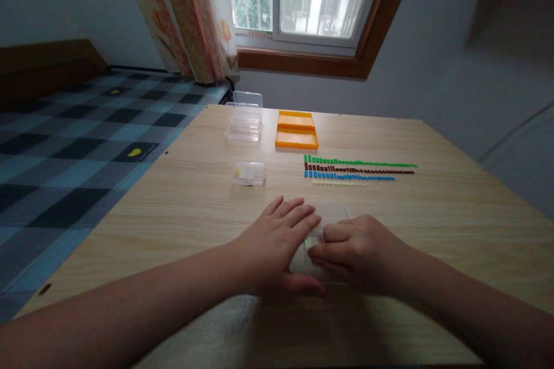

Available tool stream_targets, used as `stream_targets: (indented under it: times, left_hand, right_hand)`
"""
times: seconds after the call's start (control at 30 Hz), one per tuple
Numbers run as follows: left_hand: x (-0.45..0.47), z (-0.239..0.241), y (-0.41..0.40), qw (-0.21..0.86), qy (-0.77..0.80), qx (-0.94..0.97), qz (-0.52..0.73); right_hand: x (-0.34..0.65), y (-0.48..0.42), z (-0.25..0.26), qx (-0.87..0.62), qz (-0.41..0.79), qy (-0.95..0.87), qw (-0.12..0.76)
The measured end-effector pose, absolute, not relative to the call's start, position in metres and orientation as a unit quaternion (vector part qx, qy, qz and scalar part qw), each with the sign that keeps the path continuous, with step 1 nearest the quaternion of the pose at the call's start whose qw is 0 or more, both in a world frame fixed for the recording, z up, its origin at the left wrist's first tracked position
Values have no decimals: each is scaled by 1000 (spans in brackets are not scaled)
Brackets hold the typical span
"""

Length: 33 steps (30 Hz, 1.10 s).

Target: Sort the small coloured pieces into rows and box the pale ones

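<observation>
A flat clear plastic box (331, 213) lies on the wooden table (433, 225) near its front edge. My left hand (277, 242) rests on the box's left side with fingers stretched out flat and thumb along the front. My right hand (359, 251) is curled, fingers pinched together over the box's middle; what they pinch is too small to see. Beyond the box lie rows of small pieces: green (359, 161), dark brown (359, 169), blue (348, 176) and pale yellow (340, 182).
A small clear case (248, 173) with something yellow inside sits left of the rows. Farther back stand a stack of clear boxes (244, 122) and an orange tray stack (296, 129). A bed with a checked cover (78, 144) adjoins the table's left edge.
</observation>
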<state>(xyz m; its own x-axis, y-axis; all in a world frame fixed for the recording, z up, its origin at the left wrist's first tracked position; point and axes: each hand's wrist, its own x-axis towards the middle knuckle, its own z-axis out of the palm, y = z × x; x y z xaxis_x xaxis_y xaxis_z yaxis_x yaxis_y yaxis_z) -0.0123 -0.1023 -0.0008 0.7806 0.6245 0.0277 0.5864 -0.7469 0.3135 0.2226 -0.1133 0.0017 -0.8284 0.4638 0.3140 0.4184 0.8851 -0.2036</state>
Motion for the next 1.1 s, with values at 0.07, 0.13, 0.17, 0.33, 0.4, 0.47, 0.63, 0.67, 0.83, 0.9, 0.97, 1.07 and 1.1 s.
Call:
stream_targets:
  times: [0.07, 0.13, 0.17, 0.33, 0.4, 0.47, 0.63, 0.67, 0.83, 0.9, 0.97, 1.07, 1.1]
  left_hand:
    - [-12, 0, -102, 147, 325, 932, 62]
    - [-12, 1, -102, 149, 325, 932, 62]
    - [-12, 0, -102, 150, 323, 932, 64]
    - [-13, -2, -102, 146, 318, 934, 79]
    - [-13, -3, -102, 142, 320, 934, 76]
    - [-13, -3, -102, 141, 322, 933, 73]
    - [-13, -3, -103, 147, 323, 932, 80]
    - [-13, -3, -103, 148, 323, 931, 80]
    - [-13, -1, -103, 153, 323, 930, 82]
    - [-12, 0, -103, 155, 321, 931, 81]
    - [-12, 0, -103, 155, 322, 931, 76]
    - [-12, -1, -103, 152, 326, 930, 76]
    - [-12, -1, -103, 151, 326, 930, 77]
  right_hand:
    - [221, -113, 1, -228, 62, -955, 180]
    - [220, -113, 1, -226, 60, -955, 182]
    - [220, -112, 0, -227, 59, -954, 184]
    - [221, -112, 0, -230, 59, -955, 179]
    - [221, -112, 1, -227, 59, -955, 181]
    - [223, -112, 3, -226, 63, -954, 186]
    - [224, -112, 3, -249, 81, -946, 192]
    - [224, -111, 3, -254, 81, -945, 190]
    - [221, -111, 2, -265, 73, -942, 193]
    - [220, -111, 2, -264, 70, -943, 190]
    - [220, -112, 2, -264, 67, -944, 187]
    - [221, -111, 1, -263, 60, -944, 189]
    - [221, -111, 1, -262, 58, -944, 190]
